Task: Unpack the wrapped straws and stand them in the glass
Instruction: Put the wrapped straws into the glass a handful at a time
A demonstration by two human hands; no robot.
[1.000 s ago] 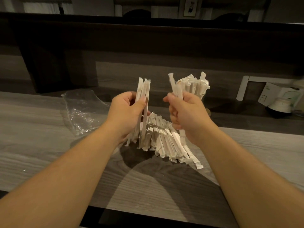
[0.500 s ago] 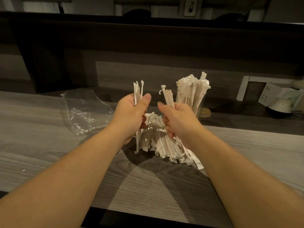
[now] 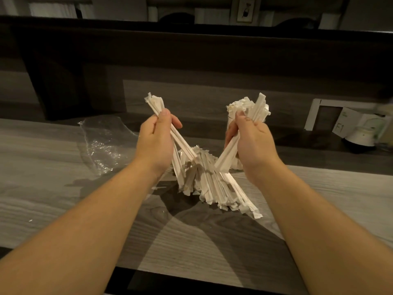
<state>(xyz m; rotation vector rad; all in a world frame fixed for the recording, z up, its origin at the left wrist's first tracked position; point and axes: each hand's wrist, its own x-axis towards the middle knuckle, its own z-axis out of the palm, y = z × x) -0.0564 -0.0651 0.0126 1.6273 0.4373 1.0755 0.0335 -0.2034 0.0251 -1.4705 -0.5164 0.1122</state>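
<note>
Left hand (image 3: pixel 156 137): grips a small bundle of white paper-wrapped straws (image 3: pixel 170 133), tilted, above the pile.
Right hand (image 3: pixel 253 141): grips a second white wrapped bundle (image 3: pixel 226 154), slanted.
Pile of white wrapped straws (image 3: pixel 214 184): fanned on grey wood-grain desk (image 3: pixel 53 188).
Clear glass (image 3: pixel 230 122): mostly hidden behind right hand, straws standing inside.
Crumpled clear plastic wrap (image 3: pixel 102 141): left on desk.

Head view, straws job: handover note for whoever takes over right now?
Left hand: grips a small bunch of wrapped straws, tilted, tops leaning left.
Right hand: grips another bunch, leaning right, just in front of the glass.
Glass: behind the right hand, mostly hidden, already packed with straws standing upright.
Pile: many wrapped straws on the table between the hands.
Plastic bag: lies emptied at left.
Done: bag opened, part of the straws in the glass.
Left: both held bunches and the pile.
</note>
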